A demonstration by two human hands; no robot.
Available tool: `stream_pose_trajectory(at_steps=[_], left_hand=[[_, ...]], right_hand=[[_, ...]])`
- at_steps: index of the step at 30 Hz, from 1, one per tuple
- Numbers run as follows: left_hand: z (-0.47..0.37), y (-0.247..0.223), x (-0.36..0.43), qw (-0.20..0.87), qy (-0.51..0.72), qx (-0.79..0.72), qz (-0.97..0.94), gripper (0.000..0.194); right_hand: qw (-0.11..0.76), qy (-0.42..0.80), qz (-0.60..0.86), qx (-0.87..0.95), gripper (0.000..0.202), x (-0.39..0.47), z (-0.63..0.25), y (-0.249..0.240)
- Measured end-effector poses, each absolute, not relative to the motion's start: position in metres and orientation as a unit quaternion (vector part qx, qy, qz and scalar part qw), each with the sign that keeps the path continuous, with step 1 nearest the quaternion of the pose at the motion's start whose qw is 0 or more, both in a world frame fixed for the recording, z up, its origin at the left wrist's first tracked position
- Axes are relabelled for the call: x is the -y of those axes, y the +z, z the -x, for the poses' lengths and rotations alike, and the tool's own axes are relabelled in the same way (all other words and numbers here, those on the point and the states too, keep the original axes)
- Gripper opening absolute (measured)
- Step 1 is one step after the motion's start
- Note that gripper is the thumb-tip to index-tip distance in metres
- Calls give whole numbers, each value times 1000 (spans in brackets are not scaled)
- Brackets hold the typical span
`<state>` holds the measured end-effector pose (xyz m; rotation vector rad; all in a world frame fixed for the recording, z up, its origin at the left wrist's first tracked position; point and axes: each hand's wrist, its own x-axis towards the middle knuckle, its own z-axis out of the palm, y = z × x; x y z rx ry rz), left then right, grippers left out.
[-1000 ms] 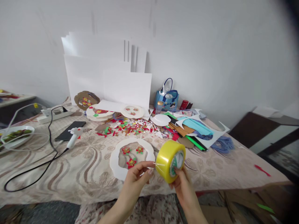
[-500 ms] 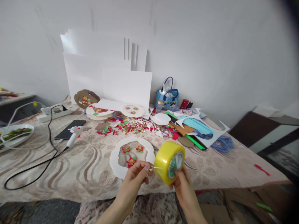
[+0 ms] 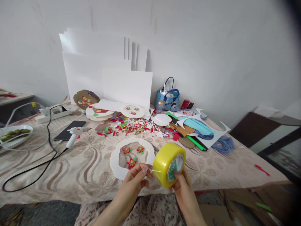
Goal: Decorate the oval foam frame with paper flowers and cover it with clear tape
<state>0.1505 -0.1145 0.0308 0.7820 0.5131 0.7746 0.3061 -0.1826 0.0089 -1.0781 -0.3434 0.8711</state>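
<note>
My right hand [image 3: 182, 183] grips a large roll of yellow packing tape [image 3: 164, 163], thumb on its green-and-white core. My left hand [image 3: 137, 177] is closed in a pinch at the roll's left side, on a thin white strip [image 3: 155, 170] that runs across to the tape. Whether this strip is part of the tape I cannot tell. Behind my left hand lies a white ring-shaped frame [image 3: 115, 163] with a see-through middle. Several red flowers [image 3: 131, 163] with green leaves sit inside it.
A white glue gun [image 3: 74, 136] and a dark phone [image 3: 64, 131] lie on the left. Paper scraps [image 3: 141, 127] spread behind the frame, with coloured sheets [image 3: 188, 127] to their right. White boards [image 3: 128, 84] lean on the wall beside a blue bag [image 3: 167, 99].
Both hands and the tape roll have shifted very slightly left. The grip on each side stays the same, and the view has moved a little.
</note>
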Motion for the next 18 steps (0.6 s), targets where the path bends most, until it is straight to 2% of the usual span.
stream_pose_trajectory(at_steps=[4,11,18], left_hand=[[-150,35,114,815,370,-235,-380,22],[-147,35,109,799,334,-287,-410,32],[-142,34,110,816,294,-284,-408,26]], right_hand=[[747,424,491,145,49,182,-303,7],[760,378,503,163,47,187,-302,8],[759,354,507,202,52,192,-304,13]])
